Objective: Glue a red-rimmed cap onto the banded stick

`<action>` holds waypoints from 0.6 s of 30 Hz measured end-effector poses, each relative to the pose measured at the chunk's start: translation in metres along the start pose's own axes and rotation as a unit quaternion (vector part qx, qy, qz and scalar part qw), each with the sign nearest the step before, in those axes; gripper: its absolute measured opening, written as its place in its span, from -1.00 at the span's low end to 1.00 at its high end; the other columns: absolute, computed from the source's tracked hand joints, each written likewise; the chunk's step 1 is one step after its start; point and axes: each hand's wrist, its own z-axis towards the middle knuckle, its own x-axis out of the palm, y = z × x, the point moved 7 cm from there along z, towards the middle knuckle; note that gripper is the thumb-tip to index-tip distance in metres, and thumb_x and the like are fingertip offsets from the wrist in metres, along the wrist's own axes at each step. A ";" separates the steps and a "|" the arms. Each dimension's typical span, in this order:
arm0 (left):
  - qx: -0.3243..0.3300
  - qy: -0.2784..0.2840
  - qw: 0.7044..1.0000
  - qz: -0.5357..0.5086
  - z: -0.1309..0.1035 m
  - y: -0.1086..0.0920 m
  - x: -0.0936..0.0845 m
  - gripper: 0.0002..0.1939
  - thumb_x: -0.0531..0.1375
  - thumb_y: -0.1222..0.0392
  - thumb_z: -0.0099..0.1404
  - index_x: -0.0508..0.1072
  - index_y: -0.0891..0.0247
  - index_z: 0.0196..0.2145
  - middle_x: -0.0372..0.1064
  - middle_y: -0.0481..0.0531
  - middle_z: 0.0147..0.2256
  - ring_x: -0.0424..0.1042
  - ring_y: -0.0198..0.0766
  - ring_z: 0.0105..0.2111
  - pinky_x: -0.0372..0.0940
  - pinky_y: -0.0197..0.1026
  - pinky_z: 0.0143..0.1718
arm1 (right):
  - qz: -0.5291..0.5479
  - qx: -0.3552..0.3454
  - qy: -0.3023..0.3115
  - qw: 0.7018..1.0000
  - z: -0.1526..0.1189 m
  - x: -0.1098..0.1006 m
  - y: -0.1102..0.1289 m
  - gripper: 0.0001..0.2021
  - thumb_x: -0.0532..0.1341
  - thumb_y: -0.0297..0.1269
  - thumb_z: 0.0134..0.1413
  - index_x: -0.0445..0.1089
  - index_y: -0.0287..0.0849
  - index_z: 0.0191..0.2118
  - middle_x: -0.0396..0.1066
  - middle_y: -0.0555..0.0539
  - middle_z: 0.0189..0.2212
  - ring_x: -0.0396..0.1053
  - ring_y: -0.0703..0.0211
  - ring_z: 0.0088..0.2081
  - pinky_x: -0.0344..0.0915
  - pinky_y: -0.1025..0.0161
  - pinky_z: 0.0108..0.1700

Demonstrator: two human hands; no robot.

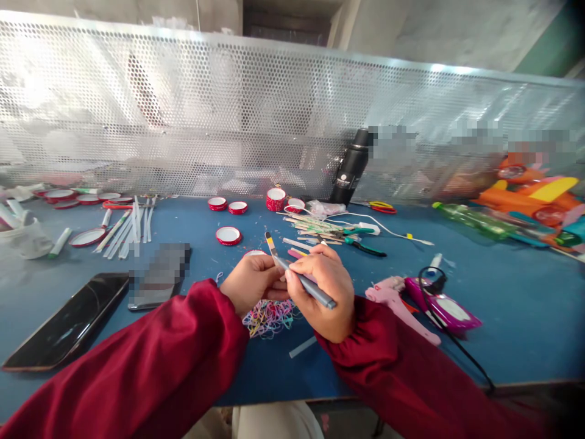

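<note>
My right hand [325, 286] is closed round a grey marker [315, 290], held like a pen and slanting up to the left. My left hand [253, 280] pinches a narrow stick [271, 245] with a dark tip and a yellow band, which stands up by the marker's upper end. Fingers hide the lower part of the stick. Beneath both hands lies a tangled pile of coloured elastic bands [270, 319]. Just behind the left hand a red lid [255, 253] is partly covered. A clear glue stick [302, 347] rests below the right hand.
Two phones [68, 323] lie at left, beside several glue sticks [122, 236]. Red lids [228, 235] and wooden sticks [315, 228] are farther back, with pliers [365, 245]. At right are a pink glue gun [402, 308] and its cable. A black bottle [351, 167] stands by the mesh screen.
</note>
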 end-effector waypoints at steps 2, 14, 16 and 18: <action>0.000 -0.002 1.000 0.001 -0.001 0.000 0.000 -0.69 0.35 0.05 0.08 0.51 0.38 -0.36 0.49 0.10 -0.45 0.51 -0.26 -0.43 0.42 -0.19 -0.27 | 0.000 0.003 0.008 1.000 0.000 0.001 0.000 -0.84 0.25 -0.45 -0.01 0.31 -0.07 -0.32 0.46 0.03 -0.46 0.43 0.16 -0.40 0.32 0.02 -0.08; -0.008 -0.018 1.000 -0.007 0.000 0.000 -0.002 -0.80 0.30 0.18 0.17 0.47 0.40 -0.36 0.50 0.12 -0.39 0.51 -0.29 -0.45 0.41 -0.27 -0.35 | -0.007 0.003 -0.007 1.000 0.001 -0.001 -0.002 -0.84 0.25 -0.47 -0.03 0.30 -0.09 -0.34 0.45 0.02 -0.47 0.43 0.16 -0.40 0.31 0.04 -0.09; -0.012 -0.029 0.999 -0.010 0.000 0.000 -0.004 -0.83 0.29 0.21 0.18 0.46 0.40 -0.34 0.51 0.12 -0.38 0.52 -0.30 -0.45 0.41 -0.26 -0.35 | -0.020 0.006 -0.019 1.000 0.001 -0.003 -0.006 -0.85 0.25 -0.46 -0.02 0.29 -0.09 -0.34 0.44 0.02 -0.48 0.42 0.17 -0.43 0.31 0.05 -0.09; -0.013 -0.036 0.999 -0.011 0.000 -0.001 -0.006 -0.86 0.27 0.25 0.20 0.46 0.38 -0.29 0.51 0.11 -0.38 0.51 -0.32 -0.47 0.41 -0.27 -0.35 | -0.033 0.005 -0.030 0.999 0.001 -0.004 -0.010 -0.86 0.25 -0.44 -0.01 0.29 -0.08 -0.35 0.44 0.03 -0.49 0.41 0.18 -0.45 0.31 0.05 -0.10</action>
